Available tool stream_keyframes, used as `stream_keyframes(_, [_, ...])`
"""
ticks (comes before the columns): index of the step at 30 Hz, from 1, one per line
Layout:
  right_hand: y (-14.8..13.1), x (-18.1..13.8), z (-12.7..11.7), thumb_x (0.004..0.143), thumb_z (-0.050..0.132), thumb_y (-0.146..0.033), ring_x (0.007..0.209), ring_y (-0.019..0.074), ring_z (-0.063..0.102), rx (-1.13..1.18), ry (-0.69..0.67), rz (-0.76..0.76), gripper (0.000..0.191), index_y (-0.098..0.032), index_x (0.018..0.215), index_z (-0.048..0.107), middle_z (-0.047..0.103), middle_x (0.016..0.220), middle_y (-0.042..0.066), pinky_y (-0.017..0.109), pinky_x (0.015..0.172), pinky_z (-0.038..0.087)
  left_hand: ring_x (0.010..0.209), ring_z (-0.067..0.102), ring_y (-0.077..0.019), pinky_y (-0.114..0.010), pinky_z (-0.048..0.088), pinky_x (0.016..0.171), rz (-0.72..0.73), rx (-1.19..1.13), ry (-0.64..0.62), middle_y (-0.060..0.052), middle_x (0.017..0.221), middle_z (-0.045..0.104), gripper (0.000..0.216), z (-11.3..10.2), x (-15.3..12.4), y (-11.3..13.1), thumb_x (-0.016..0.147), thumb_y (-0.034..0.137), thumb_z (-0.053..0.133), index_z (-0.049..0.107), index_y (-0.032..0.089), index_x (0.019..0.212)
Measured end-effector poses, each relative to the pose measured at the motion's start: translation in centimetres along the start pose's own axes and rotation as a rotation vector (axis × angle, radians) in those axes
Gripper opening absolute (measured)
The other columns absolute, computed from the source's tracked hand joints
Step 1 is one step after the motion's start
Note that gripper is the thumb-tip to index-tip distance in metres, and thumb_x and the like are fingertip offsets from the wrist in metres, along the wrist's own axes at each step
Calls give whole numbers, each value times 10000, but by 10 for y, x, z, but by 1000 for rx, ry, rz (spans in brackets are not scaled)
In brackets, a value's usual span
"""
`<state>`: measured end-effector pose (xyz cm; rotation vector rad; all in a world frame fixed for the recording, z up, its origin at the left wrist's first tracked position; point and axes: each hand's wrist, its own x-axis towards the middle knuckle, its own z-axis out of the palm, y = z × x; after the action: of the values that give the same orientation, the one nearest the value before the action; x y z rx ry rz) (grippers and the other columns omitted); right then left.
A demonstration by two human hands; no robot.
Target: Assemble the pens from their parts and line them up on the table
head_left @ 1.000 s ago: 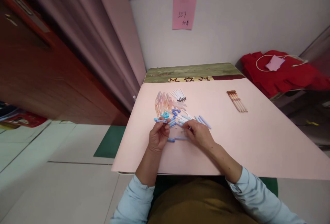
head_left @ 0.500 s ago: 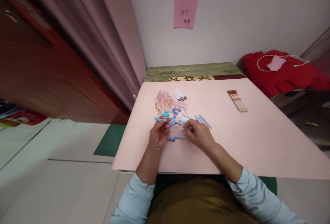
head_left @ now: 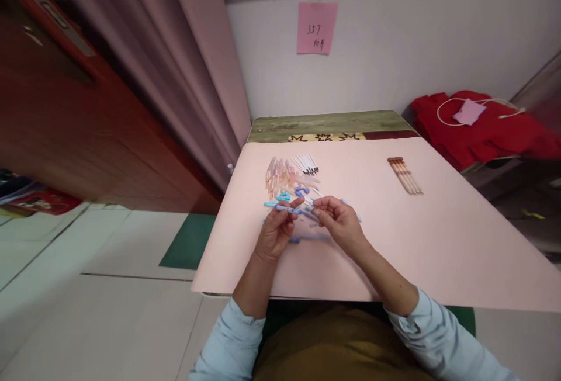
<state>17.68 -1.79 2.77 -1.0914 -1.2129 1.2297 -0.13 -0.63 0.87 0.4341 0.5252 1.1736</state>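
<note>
Pink-covered tabletop (head_left: 438, 258) carries everything. Left hand (head_left: 277, 234) is over its near middle, fingers (head_left: 298, 201) closed in a light pinch on a slim blue barrel (head_left: 284, 209), held crosswise just above the loose parts. Right hand (head_left: 339, 220) is near it, thumb and fingertips almost together; cannot tell whether the pale piece at their tips is gripped or lies behind. Beyond the hands: a pile of pinkish barrels (head_left: 277, 175); well to the right, a brown-topped bundle of pens (head_left: 405, 176); beside the pile, white sticks with black tips (head_left: 305, 163). Smallest are the turquoise pieces (head_left: 283, 196) and darker blue pieces (head_left: 301, 191). Blue barrel looks light, stiff, probably smooth plastic, likely to slip or roll; best held mid-length with gentle fingertips, ends kept free.
</note>
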Motion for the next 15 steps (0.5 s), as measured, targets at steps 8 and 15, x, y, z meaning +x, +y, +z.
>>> stream_keyframes(8, [2, -3, 5, 837, 659, -387, 516, 108, 449, -267, 8, -84, 210, -201, 932, 678, 582, 627, -21, 240, 495, 382, 788, 710, -101, -136, 581, 669, -15, 27, -53, -105, 1201, 681, 236, 3, -1, -2, 748, 167, 789, 620, 128, 907])
stream_keyframes(15, [-4, -3, 15, 826, 678, -379, 513, 98, 437, -242, 2, -89, 201, -200, 915, 693, 636, 684, -8, 233, 489, 345, 880, 719, -132, -178, 577, 799, 7, 2, -64, -93, 1109, 712, 254, 4, 0, -3, 718, 150, 806, 621, 129, 891])
